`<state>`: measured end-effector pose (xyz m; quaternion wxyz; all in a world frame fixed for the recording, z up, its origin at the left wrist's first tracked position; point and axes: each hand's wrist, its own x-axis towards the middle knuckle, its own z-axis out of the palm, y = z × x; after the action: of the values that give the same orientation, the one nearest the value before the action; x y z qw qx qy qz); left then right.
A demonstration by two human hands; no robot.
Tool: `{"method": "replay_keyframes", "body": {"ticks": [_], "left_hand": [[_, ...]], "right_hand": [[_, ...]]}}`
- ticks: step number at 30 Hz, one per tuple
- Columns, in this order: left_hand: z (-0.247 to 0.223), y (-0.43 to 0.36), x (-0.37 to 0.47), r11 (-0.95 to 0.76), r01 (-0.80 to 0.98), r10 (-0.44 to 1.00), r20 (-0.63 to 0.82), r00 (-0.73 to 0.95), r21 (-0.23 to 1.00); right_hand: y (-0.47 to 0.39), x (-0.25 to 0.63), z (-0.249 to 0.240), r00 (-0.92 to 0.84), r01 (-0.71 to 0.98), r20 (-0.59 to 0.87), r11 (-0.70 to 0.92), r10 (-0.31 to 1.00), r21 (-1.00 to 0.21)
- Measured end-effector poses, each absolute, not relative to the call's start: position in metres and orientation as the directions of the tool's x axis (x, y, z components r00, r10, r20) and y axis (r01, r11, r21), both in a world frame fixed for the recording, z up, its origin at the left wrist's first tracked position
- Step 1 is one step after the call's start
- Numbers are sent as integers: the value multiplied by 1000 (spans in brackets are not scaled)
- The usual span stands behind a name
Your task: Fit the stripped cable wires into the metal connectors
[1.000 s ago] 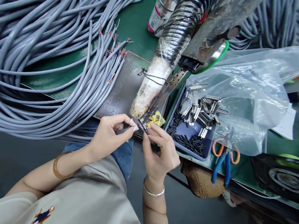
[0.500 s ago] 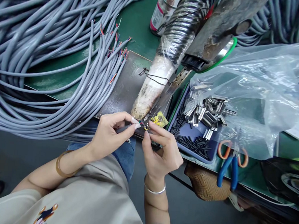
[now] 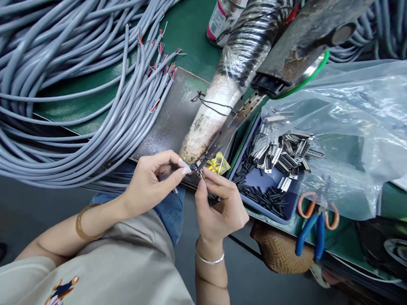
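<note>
1. The left hand (image 3: 155, 179) is pinched narrow, thumb and forefinger together on a small bunch of coloured wires (image 3: 192, 167) whose tips show just past the whitish fingertips.
2. The right hand (image 3: 221, 202) is also narrow, thumb and fingers bunched at a small metal connector (image 3: 200, 172); I cannot tell whether they grip it or a fine wire.
3. Connector and coloured wires sit near the centre of the frame, between the two hands, at the lower tip of a soldering iron (image 3: 244, 111) that slants down from the upper right.
4. Beside the iron runs a ribbed hose (image 3: 251, 40), its white-wrapped lower end tied with dark cord, its mouth just above the wires.
5. A yellow sponge (image 3: 220, 162) lies just right of the tip, near the edge of a dark plate (image 3: 168, 109).
6. Grey cables (image 3: 41, 36) fill the upper left, coloured cores showing at their ends, on a green surface (image 3: 193, 37).
7. Right of centre, a blue tray (image 3: 268, 213) holds loose connectors (image 3: 288, 153) and short black tubes (image 3: 264, 200), partly under a clear plastic bag (image 3: 357, 116).
8. Blue-handled pliers (image 3: 320, 238) and orange-handled scissors (image 3: 304, 204) overlap at the tray's right.
</note>
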<state>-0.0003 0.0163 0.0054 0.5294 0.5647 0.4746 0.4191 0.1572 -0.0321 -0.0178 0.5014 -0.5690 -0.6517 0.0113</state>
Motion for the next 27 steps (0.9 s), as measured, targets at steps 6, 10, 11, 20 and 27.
{"method": "replay_keyframes", "body": {"ticks": [6, 10, 11, 20, 27], "left_hand": [[1, 10, 1, -6, 130, 978, -22, 208, 992], [-4, 5, 2, -209, 224, 970, 173, 169, 952], [-5, 5, 3, -264, 243, 960, 230, 160, 934], [-10, 3, 4, -433, 274, 901, 404, 158, 859], [-14, 3, 7, -622, 358, 778, 599, 189, 696]], "right_hand": [[-33, 158, -19, 128, 751, 634, 343, 762, -564], [-33, 156, -20, 95, 794, 685, 360, 722, -490], [-33, 156, -21, 98, 803, 701, 360, 706, -475], [-34, 151, -23, 138, 797, 722, 356, 678, -487], [-34, 153, -24, 145, 787, 700, 347, 699, -509]]}}
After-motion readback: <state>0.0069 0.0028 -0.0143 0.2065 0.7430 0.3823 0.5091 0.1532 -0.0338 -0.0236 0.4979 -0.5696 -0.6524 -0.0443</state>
